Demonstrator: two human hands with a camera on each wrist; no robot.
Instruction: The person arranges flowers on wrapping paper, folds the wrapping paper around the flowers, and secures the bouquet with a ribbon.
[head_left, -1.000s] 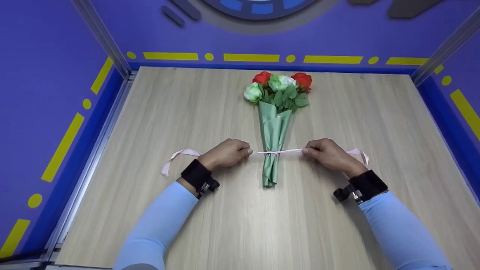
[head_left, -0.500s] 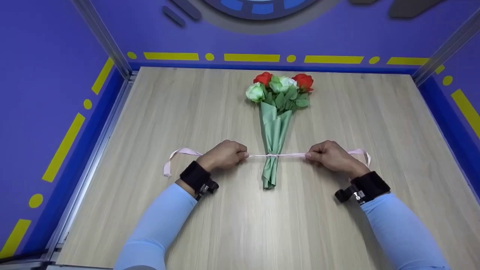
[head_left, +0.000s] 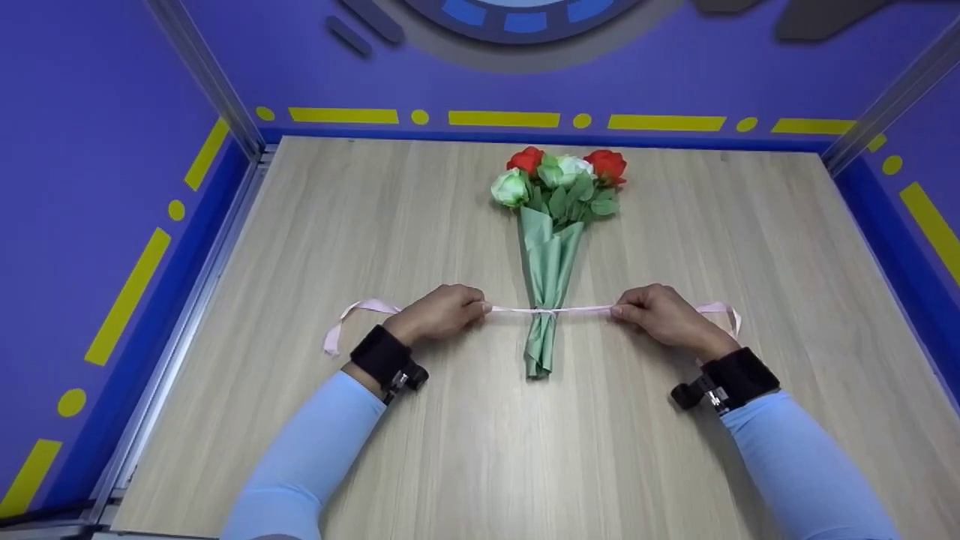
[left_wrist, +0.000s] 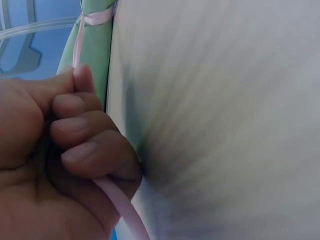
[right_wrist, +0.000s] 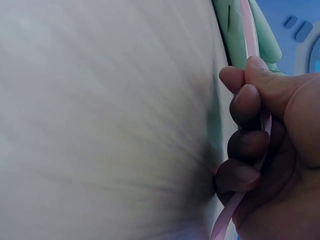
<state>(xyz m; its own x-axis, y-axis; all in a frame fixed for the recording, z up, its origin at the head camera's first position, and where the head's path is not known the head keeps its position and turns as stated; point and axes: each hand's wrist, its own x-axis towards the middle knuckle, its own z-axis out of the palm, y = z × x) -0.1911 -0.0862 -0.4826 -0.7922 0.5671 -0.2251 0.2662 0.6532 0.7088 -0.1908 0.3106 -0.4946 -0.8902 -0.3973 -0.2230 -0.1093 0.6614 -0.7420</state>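
Observation:
A bouquet of red and pale green-white roses in green wrapping paper [head_left: 551, 259] lies on the table, blooms toward the back wall. Around its narrow lower part runs a pink ribbon [head_left: 581, 309], crossed at the front and stretched out to both sides. My left hand [head_left: 442, 311] pinches the ribbon between thumb and forefinger on the left, other fingers curled; the tail passes through the palm in the left wrist view. On the opposite side my right hand [head_left: 664, 315] pinches the other length the same way. Both loose ribbon ends trail out behind the hands.
The wooden table [head_left: 480, 457] has blue-purple panels with yellow marks on three sides. A metal rail [head_left: 187, 315] runs along its left edge. Each wrist wears a black strap [head_left: 381, 356] with a small camera.
My left hand has drawn a little to the left and the right hand slightly to the right. The ribbon's crossing has shifted slightly toward me and pulls the paper in more narrowly.

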